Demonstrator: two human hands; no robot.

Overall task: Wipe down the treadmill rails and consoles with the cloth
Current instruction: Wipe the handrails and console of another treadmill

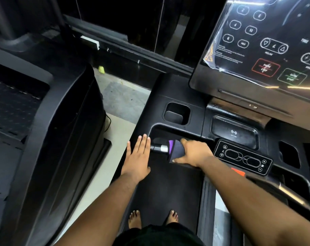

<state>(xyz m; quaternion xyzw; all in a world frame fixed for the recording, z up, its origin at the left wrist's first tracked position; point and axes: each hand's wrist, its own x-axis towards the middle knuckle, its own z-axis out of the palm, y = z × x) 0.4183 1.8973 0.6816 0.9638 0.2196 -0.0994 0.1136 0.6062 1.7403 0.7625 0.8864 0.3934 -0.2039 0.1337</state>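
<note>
Head view: looking down from the person's head over a treadmill; entries run near to far.
Feet: two bare feet (135, 219) stand on the dark running belt (168, 189).
Left hand: the left hand (138, 157) lies flat with fingers straight and together, holding nothing, at the left edge of the console deck, just beside the end of the handlebar.
Right hand: the right hand (195, 152) grips the cloth around the handlebar, thumb on the near side.
Cloth: the dark cloth (176, 150), with a purple patch showing, is wrapped around the handlebar (158, 148), whose silver band and black tip stick out to the left.
Keypad: a small control panel (243, 158) with oval buttons sits just right of the right hand.
Tray: a cup recess (176, 112) and a wireless charging pad (234, 133) lie beyond.
Console: the touch console (260, 43), glossy under a plastic film, carries numbered keys and red and green buttons.
Neighbour: a second black machine (44, 121) stands to the left, across a strip of pale floor (122, 96).
</note>
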